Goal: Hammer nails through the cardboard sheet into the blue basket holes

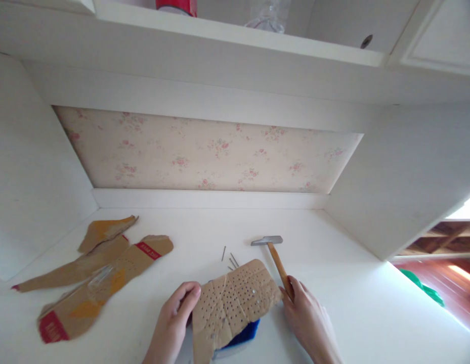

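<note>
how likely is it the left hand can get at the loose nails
Probably yes: the nails lie bare on the desk just beyond the punched cardboard, whose edge the left hand holds.

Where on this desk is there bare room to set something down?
Bare desk lies right of the hammer up to the side panel, and along the back ledge behind the nails. Crowded: cardboard scraps at left; front centre, where the left hand holds the perforated cardboard and the right hand holds the hammer.

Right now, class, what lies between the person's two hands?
In the head view, a hole-punched cardboard sheet, resting on something blue, lies between the left hand and the right hand, which grips the hammer.
</note>
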`<state>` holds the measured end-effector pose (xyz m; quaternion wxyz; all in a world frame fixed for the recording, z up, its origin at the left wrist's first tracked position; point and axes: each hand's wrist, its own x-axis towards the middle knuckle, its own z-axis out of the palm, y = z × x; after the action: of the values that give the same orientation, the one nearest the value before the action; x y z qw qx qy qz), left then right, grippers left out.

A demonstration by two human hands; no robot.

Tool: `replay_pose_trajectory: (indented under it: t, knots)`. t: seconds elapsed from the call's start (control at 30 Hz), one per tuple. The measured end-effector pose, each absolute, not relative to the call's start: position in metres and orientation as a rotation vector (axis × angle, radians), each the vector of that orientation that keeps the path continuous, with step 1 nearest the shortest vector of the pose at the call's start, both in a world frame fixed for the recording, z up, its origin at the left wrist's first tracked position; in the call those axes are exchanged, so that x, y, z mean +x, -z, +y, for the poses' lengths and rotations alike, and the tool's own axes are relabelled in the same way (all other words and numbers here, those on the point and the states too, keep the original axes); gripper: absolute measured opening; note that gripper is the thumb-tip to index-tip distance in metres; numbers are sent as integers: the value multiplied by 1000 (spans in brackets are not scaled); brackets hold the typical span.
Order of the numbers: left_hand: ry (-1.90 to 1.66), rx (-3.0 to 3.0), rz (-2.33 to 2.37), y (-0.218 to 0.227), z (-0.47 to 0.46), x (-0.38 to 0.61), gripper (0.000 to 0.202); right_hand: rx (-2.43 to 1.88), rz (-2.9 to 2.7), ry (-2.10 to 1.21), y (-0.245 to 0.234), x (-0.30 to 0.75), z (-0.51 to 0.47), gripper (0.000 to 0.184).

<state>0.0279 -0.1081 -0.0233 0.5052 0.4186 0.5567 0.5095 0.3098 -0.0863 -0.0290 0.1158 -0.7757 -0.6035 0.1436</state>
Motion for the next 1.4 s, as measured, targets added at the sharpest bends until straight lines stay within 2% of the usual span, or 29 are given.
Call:
replay_pose_trajectory:
  t: [0.23,0.37,0.43,0.67,1.0,1.23,1.4]
  knots:
    - [-1124,1369,1524,28,-94,17,43,-2248,-1748,-465,27,311,-84,28]
    - [-770,1881,1731,22,-58,9,49,-2239,-1699,-484,30,313,-81,28]
    - [-439,2181,1830,17,-35,11,52,-2229,-1685,-480,31,314,-79,28]
    - [-142,2424,1757,19,24,43,47,-2255,-1605,-509,33,317,-75,29]
    - [56,2636,1548,21,36,52,28,-2274,-1618,-493,34,319,-74,31]
    - [139,2630,1591,20,34,37,31,-2266,-1613,-505,37,321,-73,31]
    - [131,2571,1718,22,36,37,50,-2260,-1611,-510,35,320,-73,32]
